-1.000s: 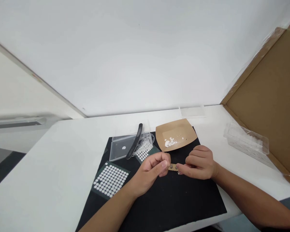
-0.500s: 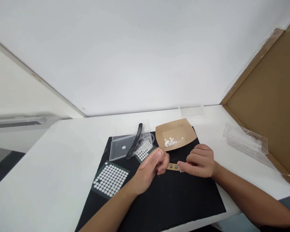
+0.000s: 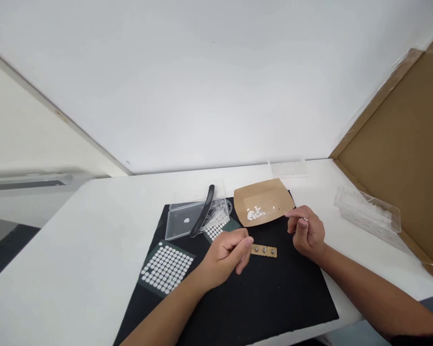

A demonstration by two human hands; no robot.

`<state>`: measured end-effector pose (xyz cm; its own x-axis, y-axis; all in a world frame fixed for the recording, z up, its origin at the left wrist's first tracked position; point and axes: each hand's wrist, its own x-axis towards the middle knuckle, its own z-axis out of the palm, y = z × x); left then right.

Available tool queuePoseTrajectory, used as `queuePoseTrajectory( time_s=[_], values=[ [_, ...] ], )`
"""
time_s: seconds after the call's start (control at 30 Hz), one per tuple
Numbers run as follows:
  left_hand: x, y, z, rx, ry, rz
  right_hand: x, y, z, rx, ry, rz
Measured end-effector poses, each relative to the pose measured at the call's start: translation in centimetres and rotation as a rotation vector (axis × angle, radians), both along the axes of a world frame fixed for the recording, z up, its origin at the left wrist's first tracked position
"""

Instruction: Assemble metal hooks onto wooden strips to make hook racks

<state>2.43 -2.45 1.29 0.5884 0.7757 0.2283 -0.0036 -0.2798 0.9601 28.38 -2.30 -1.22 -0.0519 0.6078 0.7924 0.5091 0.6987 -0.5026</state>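
- Left hand [image 3: 225,254]: fingers curled at left end of studded strip [image 3: 269,251]; hold cannot be told.
- Right hand [image 3: 308,233]: fingers bent beside brown tray [image 3: 263,191]; contents of grip unclear.

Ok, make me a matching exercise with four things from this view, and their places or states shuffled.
Column one:
1. Slim curved black tool
2. Brown cardboard tray
3. Tan strip with metal pieces
4. Tall brown cardboard panel

Column two:
A. Between the left hand and right hand
B. At the white table's right
C. Across a clear plastic case
D. Holding small white bits

Pairs: 1-C, 2-D, 3-A, 4-B
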Motion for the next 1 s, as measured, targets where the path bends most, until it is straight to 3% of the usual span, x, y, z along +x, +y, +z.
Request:
queuePoseTrajectory(
  time_s=[0.33,0.7,1.0],
  values=[
    [0.6,0.6,-0.5,0.528,0.081,0.061,-0.1,-0.4,-0.4,0.041,-0.021,0.087],
    [0.1,1.2,-1.2,0.661,0.112,0.349,-0.4,-0.3,1.0,0.075,-0.085,0.024],
    [-0.5,1.3,-1.4,0.833,0.230,0.476,-0.5,-0.2,0.7,0.038,-0.073,0.042]
  ],
)
